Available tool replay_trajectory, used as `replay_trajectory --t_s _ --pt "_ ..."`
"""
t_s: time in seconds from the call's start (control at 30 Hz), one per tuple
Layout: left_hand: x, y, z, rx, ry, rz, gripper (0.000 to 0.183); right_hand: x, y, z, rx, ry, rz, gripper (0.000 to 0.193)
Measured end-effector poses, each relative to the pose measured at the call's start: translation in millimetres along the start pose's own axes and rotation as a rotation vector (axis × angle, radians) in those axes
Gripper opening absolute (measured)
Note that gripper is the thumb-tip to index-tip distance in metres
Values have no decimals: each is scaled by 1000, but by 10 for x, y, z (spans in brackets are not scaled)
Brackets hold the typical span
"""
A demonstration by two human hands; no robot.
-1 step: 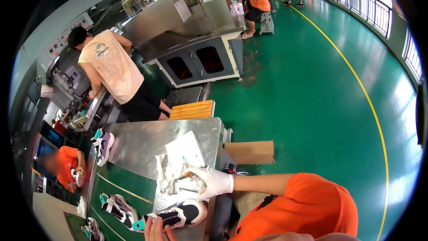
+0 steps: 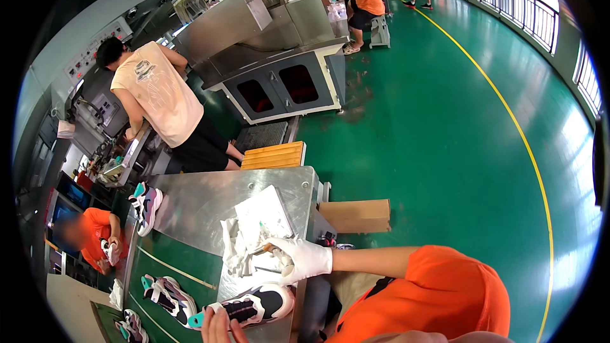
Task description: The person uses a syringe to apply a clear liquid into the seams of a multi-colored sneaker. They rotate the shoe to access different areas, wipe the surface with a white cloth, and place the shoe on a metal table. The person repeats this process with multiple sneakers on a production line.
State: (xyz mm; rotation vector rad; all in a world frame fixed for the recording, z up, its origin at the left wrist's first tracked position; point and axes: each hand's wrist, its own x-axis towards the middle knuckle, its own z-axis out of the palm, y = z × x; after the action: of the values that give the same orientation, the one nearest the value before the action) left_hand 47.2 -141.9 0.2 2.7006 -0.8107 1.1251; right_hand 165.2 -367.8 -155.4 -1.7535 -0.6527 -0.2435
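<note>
My left hand [image 2: 220,328], bare and partly cut off by the lower edge, has its fingers against the heel side of a sneaker [image 2: 244,307]. This shoe is black, white and mauve with a turquoise heel tab, and its toe points right. My right hand [image 2: 306,262] wears a white glove with bare fingertips. Its fingers are curled beside the shoe's toe, over crumpled white cloth [image 2: 236,255]; what they pinch, if anything, I cannot make out. Under the fingers lies a thin dark stick [image 2: 268,271]. A white pad [image 2: 265,213] rests just beyond.
More sneakers stand on the green belt [image 2: 184,241]: one [image 2: 170,298] just left, others farther off. The metal table [image 2: 203,187] runs ahead. A cardboard box [image 2: 356,216] sits beyond its right edge. Co-workers are at the left, ahead and far back.
My left fingers have shifted very slightly at the sneaker's heel. My right hand and the sneaker stay in place.
</note>
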Motion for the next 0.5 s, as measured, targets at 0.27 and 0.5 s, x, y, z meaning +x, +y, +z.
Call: replay_trajectory --t_s 0.27,0.5 --pt "-163 -527 70 -88 -198 -277 37 -2 17 22 -76 98 -125 94" --pt "-220 -422 68 12 -349 -295 84 11 24 -1 3 -35 61 97"
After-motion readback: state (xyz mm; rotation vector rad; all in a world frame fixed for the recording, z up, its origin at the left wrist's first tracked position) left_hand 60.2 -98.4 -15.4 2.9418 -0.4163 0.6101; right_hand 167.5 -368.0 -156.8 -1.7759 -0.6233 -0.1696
